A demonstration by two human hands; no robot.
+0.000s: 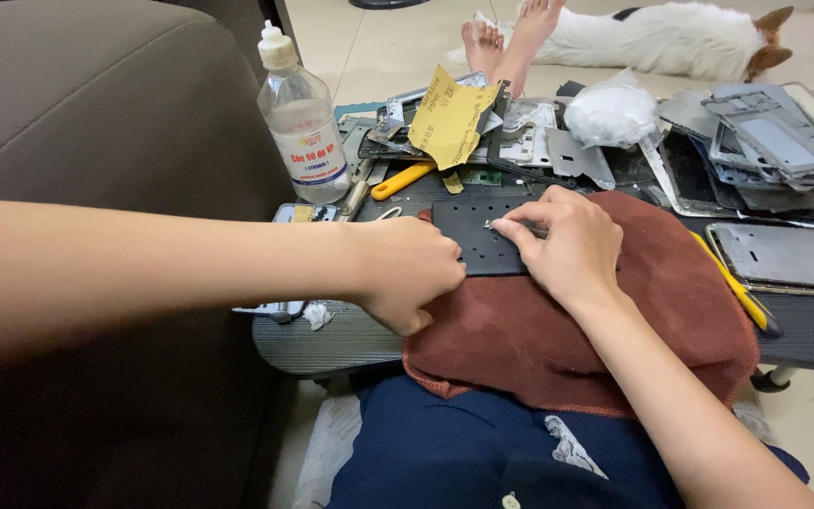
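left hand: fist pressing black perforated plate edge, grip closed on nothing visible | right hand: pinching small metal piece on plate at 12 o'clock of brown cloth | progress: seemingly midway, phone frames piled at 2 o'clock on table

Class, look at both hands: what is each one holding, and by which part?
Right hand pinches a small metal tool at its end; left hand presses the black plate's near edge.

- The one camera sits on the person's head.
- It looks down and forward, over the lap, at a small low table.
- It is close to both hands.
- The floor shows far at the top.
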